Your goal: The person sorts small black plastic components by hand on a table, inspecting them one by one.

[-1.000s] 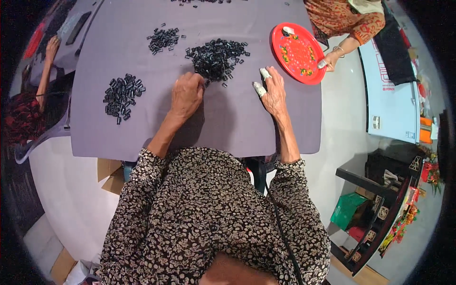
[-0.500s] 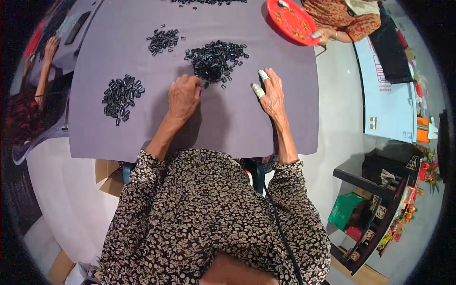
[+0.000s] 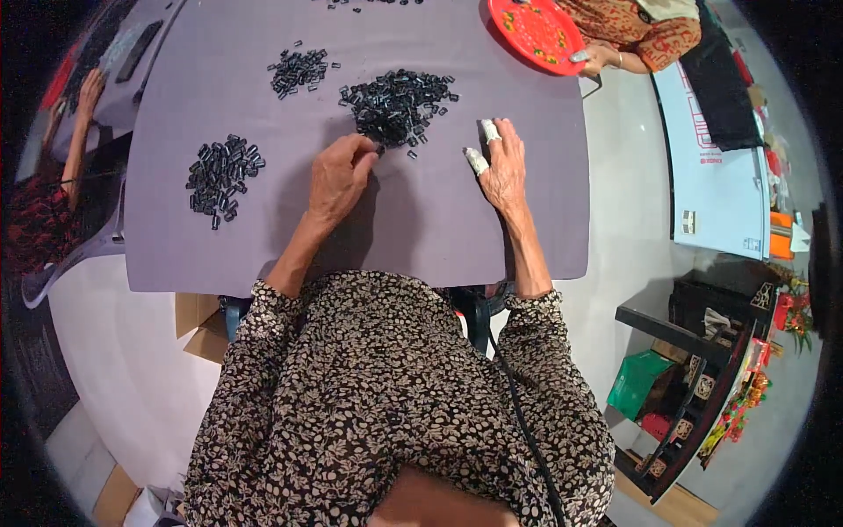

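Note:
A large pile of small black cylindrical pieces (image 3: 399, 104) lies on the grey-mauve tabletop (image 3: 439, 237). At its near left edge my left hand (image 3: 338, 178) is closed, thumb and forefinger brought together at a small black piece (image 3: 380, 151). Its other fingers are curled and partly hidden. To the right of the pile, my right hand (image 3: 504, 174) rests on the table, open, with the fingers stretched forward. Whitish wrapping covers its thumb and forefinger, and I see nothing in it.
Smaller piles of black pieces lie at the left (image 3: 223, 178) and far left (image 3: 299, 72), with more at the far edge. Another person's hand (image 3: 601, 58) holds a red tray (image 3: 537, 35) at the far right corner. Another person's arm (image 3: 83, 123) shows at the left.
My left hand's fingertips have shifted slightly and now meet at a piece by the pile's edge. My right hand stays nearly still. The other person's red tray has moved a little away.

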`<action>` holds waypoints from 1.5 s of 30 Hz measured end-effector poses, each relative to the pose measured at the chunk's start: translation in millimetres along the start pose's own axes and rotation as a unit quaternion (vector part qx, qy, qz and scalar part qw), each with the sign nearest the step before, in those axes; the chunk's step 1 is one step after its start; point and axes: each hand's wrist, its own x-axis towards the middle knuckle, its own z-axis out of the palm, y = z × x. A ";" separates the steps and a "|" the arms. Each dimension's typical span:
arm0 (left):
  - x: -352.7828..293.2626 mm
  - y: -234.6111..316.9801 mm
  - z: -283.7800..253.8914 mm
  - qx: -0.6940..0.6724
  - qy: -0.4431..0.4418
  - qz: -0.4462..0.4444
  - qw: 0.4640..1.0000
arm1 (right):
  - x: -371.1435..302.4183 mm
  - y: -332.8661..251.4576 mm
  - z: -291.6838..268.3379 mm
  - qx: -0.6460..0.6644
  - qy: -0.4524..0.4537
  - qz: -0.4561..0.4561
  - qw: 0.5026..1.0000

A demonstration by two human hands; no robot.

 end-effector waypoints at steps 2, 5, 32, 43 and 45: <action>-0.8 0.5 -1.7 -0.057 0.020 -0.026 0.998 | -1.8 -0.8 -0.9 -0.017 0.013 0.001 1.000; -1.7 -2.7 -4.0 -0.092 0.017 -0.037 0.995 | -8.7 5.7 -11.1 -0.018 -0.010 0.002 1.000; -1.1 -12.4 -8.3 -0.501 -0.063 -0.259 0.824 | 23.8 -74.3 4.9 0.108 -0.073 -0.082 0.988; -2.9 -9.7 -8.7 -0.492 -0.068 -0.199 0.845 | 28.3 -74.3 14.5 0.033 -0.083 -0.139 0.986; -3.6 -10.8 -7.3 -0.491 -0.066 -0.178 0.850 | 25.8 -71.4 14.9 0.038 -0.077 -0.113 0.990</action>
